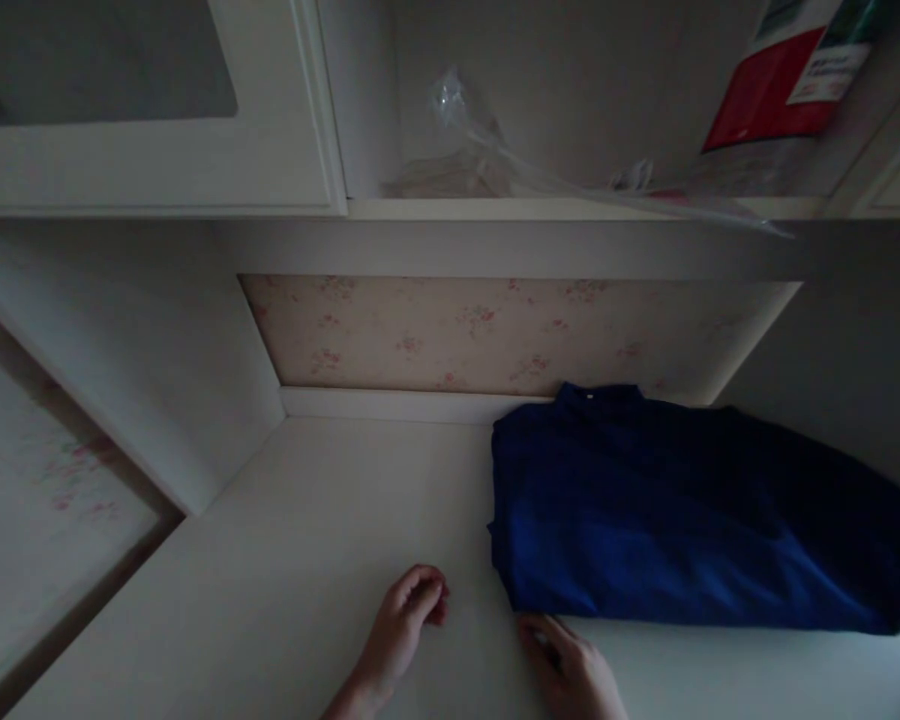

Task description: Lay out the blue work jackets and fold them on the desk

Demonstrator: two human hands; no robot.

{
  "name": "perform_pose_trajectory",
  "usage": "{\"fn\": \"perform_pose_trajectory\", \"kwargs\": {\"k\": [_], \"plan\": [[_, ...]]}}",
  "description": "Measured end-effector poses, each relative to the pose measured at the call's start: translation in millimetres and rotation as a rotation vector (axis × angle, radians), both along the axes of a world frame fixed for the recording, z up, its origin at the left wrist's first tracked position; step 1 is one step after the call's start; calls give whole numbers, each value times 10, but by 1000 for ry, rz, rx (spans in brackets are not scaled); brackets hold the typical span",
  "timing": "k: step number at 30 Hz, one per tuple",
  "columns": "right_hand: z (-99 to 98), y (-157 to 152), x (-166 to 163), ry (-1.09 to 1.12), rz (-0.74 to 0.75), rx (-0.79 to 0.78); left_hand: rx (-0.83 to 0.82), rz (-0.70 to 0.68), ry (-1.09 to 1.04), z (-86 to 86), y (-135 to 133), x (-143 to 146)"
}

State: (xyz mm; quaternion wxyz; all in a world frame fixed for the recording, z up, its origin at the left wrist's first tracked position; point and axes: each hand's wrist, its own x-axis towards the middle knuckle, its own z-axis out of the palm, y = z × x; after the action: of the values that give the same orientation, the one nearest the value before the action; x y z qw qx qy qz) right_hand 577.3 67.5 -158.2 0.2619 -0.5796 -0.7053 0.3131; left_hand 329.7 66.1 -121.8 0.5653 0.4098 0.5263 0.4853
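Down at the bottom edge, I see my left hand resting on the white worktop with the fingers curled loosely inward, holding nothing. It sits a little apart from the folded blue garment, with bare surface between them.

My right hand lies just beside it, nearer the cloth — its fingertips reach the lower left corner of the garment and seem to touch the hem there, though the light is too dim for me to say whether they pinch the fabric or merely lie against it. The hand is fairly flat, fingers stretched forward rather than closed.

The garment itself is a deep blue, folded into a long shape that runs from the middle of the worktop off to the right. Its collar, with a small pale button, lies at the far edge against the low white ledge at the foot of the back wall.

Behind it stands a panel of floral wallpaper — small pink sprigs on cream. Above that runs a white shelf, on which lies a crumpled clear plastic bag, and further right a red and white package leans. A white cabinet door closes off the upper left.
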Motion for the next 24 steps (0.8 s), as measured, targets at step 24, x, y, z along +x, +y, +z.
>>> {"fn": "perform_pose_trajectory", "kwargs": {"k": [24], "plan": [[79, -131, 20, 271, -137, -28, 118, -34, 337, 318, 446, 1096]]}}
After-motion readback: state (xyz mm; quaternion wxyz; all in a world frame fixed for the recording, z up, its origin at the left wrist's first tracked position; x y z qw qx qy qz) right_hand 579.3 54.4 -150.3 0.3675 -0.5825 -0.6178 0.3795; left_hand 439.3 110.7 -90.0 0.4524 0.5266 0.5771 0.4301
